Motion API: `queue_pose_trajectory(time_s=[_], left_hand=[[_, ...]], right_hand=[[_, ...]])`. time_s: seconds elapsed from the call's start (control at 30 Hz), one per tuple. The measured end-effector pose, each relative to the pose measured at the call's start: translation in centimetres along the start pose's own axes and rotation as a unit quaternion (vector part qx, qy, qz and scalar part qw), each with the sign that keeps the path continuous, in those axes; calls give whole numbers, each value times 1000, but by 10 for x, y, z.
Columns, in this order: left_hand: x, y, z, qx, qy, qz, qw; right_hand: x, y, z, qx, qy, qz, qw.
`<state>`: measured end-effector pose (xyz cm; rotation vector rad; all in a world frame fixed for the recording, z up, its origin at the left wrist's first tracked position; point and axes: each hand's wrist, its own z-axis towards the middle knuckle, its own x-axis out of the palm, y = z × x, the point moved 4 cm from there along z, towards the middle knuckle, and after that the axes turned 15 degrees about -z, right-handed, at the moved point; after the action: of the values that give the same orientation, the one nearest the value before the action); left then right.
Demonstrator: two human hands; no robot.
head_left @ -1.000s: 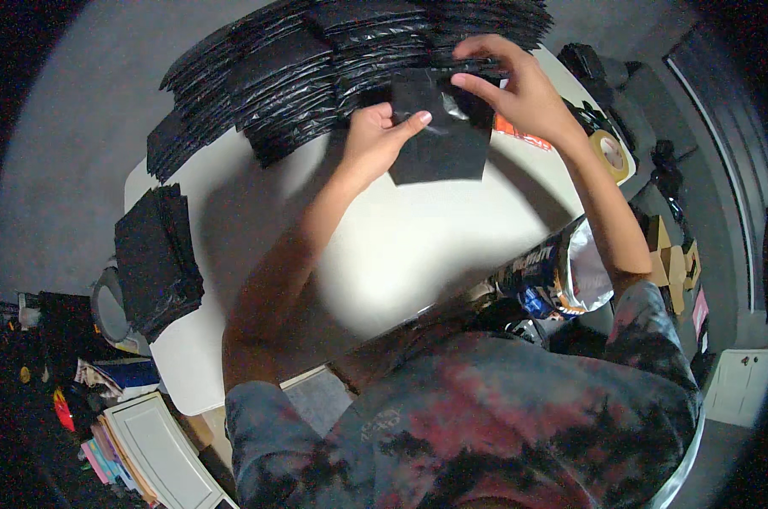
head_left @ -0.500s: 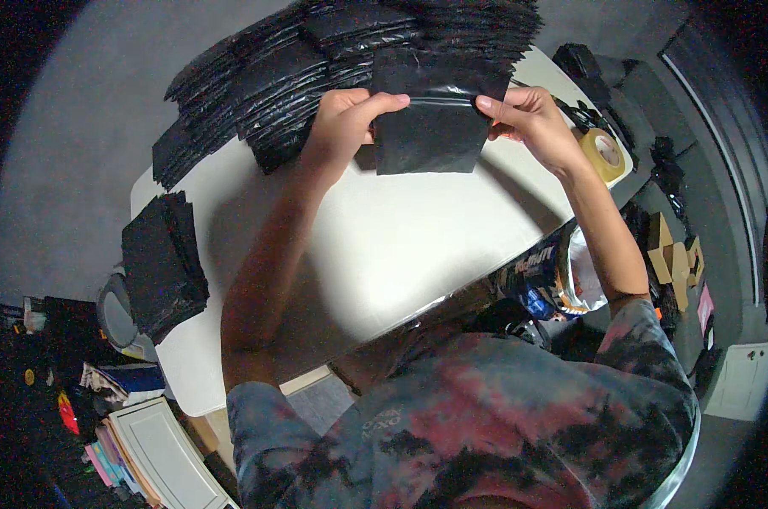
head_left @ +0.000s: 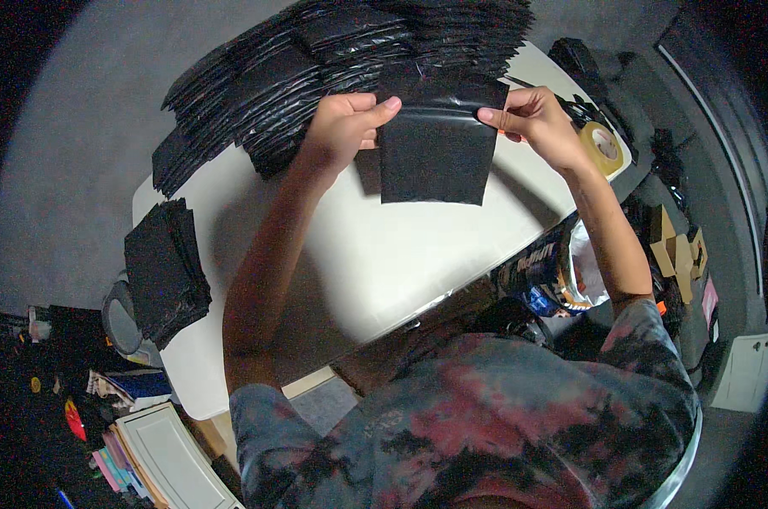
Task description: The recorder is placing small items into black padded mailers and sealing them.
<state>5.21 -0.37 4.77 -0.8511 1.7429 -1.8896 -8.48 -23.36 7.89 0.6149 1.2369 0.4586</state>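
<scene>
A flat black plastic bag (head_left: pixel 439 161) is stretched between my two hands above the far part of the white table (head_left: pixel 384 263). My left hand (head_left: pixel 343 131) pinches its left edge, thumb on top. On the opposite edge, my right hand (head_left: pixel 543 131) grips it between thumb and curled fingers. A bit of orange shows by the right fingers; I cannot make out what it is. The bag has a shiny crease across its upper part, and its lower edge hangs toward me. Just behind it rise large overlapping stacks of similar black bags (head_left: pixel 273 72).
A smaller pile of black bags (head_left: pixel 165 271) lies at the table's left edge. On the right end sits a roll of tape (head_left: pixel 603 148). An open dark printed bag (head_left: pixel 541 271) stands beside the table at right, with cardboard pieces (head_left: pixel 676 254) farther right.
The held bag's lower edge has come down toward me, and more of its front shows below the crease. My left thumb has shifted slightly left; both hands still grip the bag.
</scene>
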Motion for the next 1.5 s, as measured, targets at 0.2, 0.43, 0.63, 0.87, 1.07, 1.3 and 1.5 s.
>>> queue_pose_trajectory(time_s=[0.2,0.43,0.63,0.87,1.07,1.3,1.5], left_hand=[[4,11,5,-13,20,-30,999],[4,25,10,-57,45,32,997],[12,37,7,201,-41,276,939],[22,102,-16,243,194,329,892],[29,96,-24,239,189,358,883],[30,100,-12,276,159,395,862],[27,102,2,209,122,343,908]], right_hand=[[7,-18,-1,15,24,44,999],[17,-50,2,16,38,39,998],[10,-36,-15,-86,-171,-64,979],[60,-76,-66,-318,-40,-238,917],[56,-79,-72,-283,-24,-214,935],[52,-77,-58,-198,-21,-157,967],[57,-91,-50,-26,7,-80,996]])
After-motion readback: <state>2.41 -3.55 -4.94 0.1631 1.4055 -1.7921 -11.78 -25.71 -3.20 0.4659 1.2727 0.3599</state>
